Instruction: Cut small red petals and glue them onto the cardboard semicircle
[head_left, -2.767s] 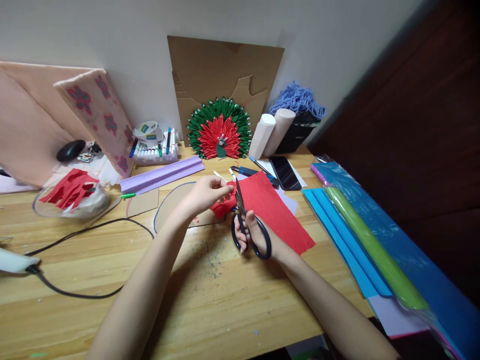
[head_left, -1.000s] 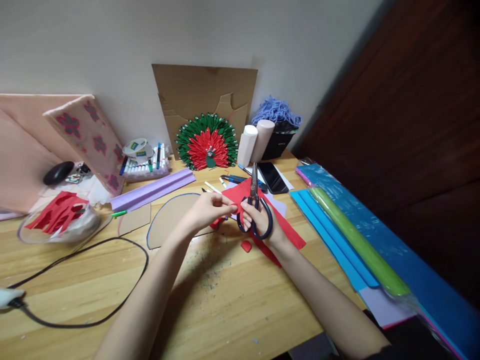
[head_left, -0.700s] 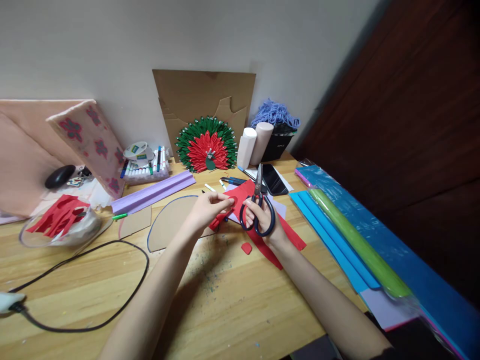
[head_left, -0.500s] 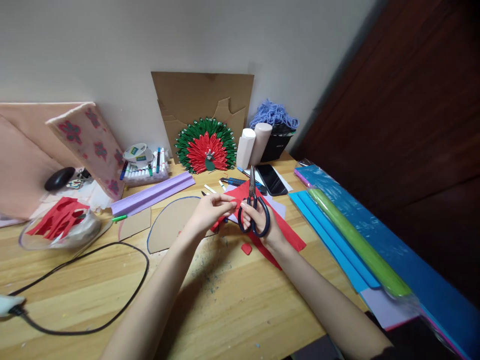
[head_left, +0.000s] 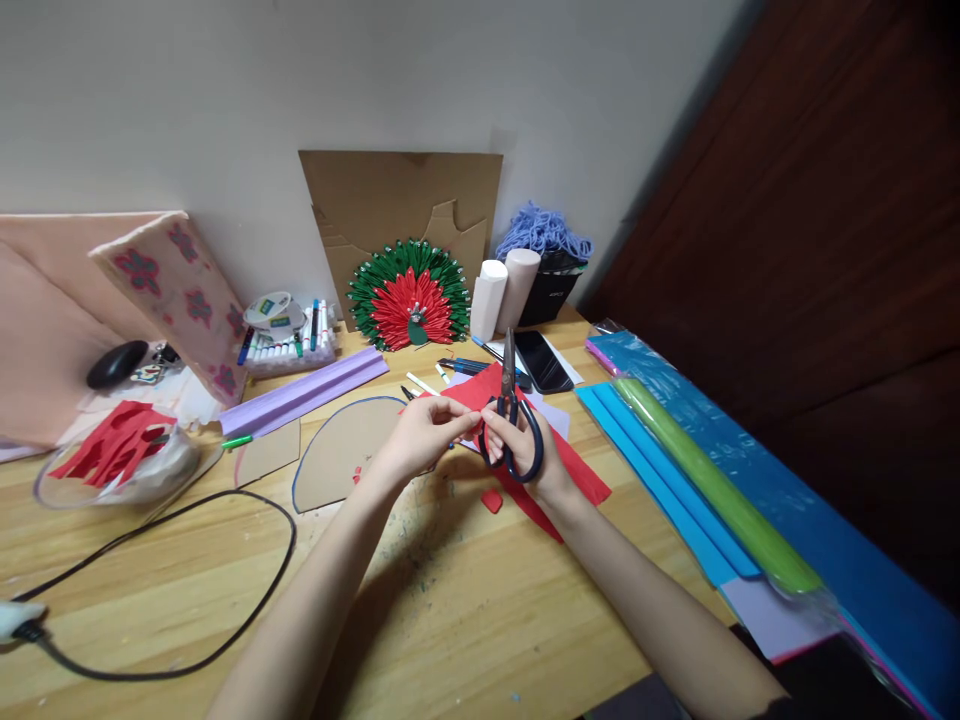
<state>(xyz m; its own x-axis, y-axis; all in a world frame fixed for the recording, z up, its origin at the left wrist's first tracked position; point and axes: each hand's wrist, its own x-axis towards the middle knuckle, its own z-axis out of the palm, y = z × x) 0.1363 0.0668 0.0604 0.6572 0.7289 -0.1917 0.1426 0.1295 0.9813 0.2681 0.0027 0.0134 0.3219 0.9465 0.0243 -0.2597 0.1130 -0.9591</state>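
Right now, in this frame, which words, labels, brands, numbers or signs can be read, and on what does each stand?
None can be read with certainty.
Square-sided black box at the back: short white lettering, too small and blurred.
Round white roll with a blue-and-green label: print too small.
Shiny blue wrapped sheet: pale marks, print or glare unclear.

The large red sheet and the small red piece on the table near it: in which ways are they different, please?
Size: the red sheet is far larger than the small red piece.
Shape: the sheet shows long, straight edges; the small piece has a short, rounded outline.
View: the right hand and scissors partly cover the sheet; the small piece is uncovered.
Shared: both are red.
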